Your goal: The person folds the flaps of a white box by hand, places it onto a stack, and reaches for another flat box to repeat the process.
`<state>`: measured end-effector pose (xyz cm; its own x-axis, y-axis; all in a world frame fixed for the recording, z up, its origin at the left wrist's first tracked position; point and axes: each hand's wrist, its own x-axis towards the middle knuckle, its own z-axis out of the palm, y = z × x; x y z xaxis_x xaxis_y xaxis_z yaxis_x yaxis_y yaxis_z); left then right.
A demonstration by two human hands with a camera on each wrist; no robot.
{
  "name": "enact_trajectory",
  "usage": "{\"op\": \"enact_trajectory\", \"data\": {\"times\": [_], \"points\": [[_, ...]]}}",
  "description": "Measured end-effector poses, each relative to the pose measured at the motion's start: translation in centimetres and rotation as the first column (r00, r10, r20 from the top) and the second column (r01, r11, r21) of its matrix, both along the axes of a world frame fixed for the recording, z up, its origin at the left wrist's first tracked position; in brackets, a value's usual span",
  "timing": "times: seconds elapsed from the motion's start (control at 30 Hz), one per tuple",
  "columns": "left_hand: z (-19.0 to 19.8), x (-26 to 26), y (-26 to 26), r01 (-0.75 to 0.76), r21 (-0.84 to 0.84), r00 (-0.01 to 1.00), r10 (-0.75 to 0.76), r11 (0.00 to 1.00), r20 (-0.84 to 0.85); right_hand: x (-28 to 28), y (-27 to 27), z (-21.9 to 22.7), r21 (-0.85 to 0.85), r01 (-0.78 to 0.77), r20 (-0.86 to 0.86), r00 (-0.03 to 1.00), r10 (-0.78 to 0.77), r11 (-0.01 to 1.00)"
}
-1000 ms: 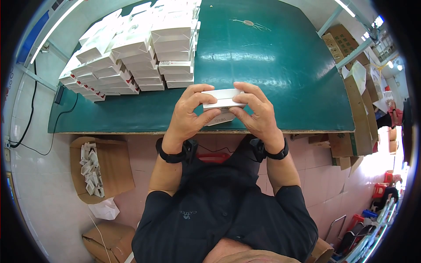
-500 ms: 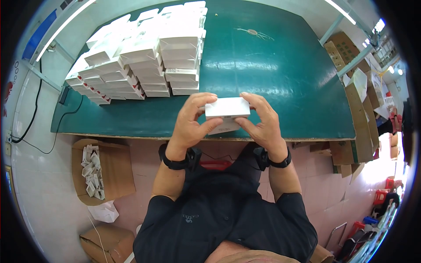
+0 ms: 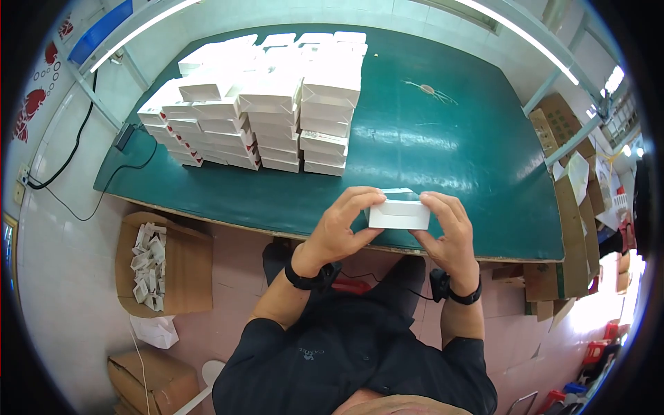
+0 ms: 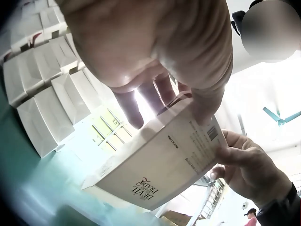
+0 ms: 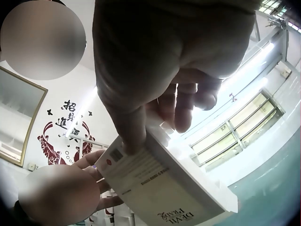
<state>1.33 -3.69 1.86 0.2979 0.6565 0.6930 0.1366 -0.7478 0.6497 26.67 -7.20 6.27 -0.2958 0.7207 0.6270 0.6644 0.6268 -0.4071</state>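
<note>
A white box is held between both hands just above the front edge of the green table. The left hand pinches its left end with thumb and fingers. On the opposite end, the right hand grips it the same way. In the left wrist view the printed face of the box shows dark lettering and a barcode near the thumb. A flap appears raised along the box's top in the head view. The right wrist view shows the right thumb against the printed face of the box.
Stacks of white boxes stand on the left half of the green table. A cardboard carton with small white pieces is on the floor at left. More cartons stand along the table's right side. A stringed tag lies toward the back.
The head view has shifted, so table and stacks appear lower and farther right. The box has been turned in the hands, and both hands still hold its ends.
</note>
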Motion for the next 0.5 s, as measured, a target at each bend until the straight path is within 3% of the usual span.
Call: {"op": "enact_trajectory", "data": {"times": [0.1, 0.2, 0.23, 0.33, 0.37, 0.43, 0.5], "points": [[-0.7, -0.8, -0.1, -0.046, -0.019, 0.997, 0.047, 0.999, 0.068, 0.8, 0.1, 1.1, 0.039, 0.033, 0.081, 0.996, -0.036, 0.999], [-2.8, -2.2, 0.2, -0.124, -0.071, 0.979, 0.133, 0.99, 0.154, 1.5, 0.4, 2.7, 0.023, 0.172, -0.132, 0.977, -0.168, 0.985], [-3.6, -2.9, 0.2, -0.169, -0.09, 0.976, 0.18, 0.981, 0.122, 1.5, 0.9, 3.0, 0.028, 0.168, -0.129, 0.978, -0.163, 0.985], [-6.3, -4.9, 0.3, -0.263, -0.12, 0.961, 0.271, 0.957, 0.06, 0.9, 3.5, 4.6, 0.251, 0.153, -0.256, 0.963, -0.087, 0.956], [-7.3, -5.4, 0.2, -0.302, -0.128, 0.951, 0.308, 0.945, 0.032, 0.2, 4.6, 5.4, 0.255, 0.149, -0.254, 0.964, -0.082, 0.955], [-8.7, -6.7, 0.0, -0.385, -0.142, 0.922, 0.386, 0.912, -0.021, -2.8, 7.7, 7.2, 0.43, 0.053, -0.244, 0.968, 0.06, 0.902], [-9.1, -7.0, 0.0, -0.397, -0.155, 0.916, 0.4, 0.904, -0.014, -5.8, 10.4, 8.0, 0.44, 0.013, -0.236, 0.966, 0.102, 0.898]]}}
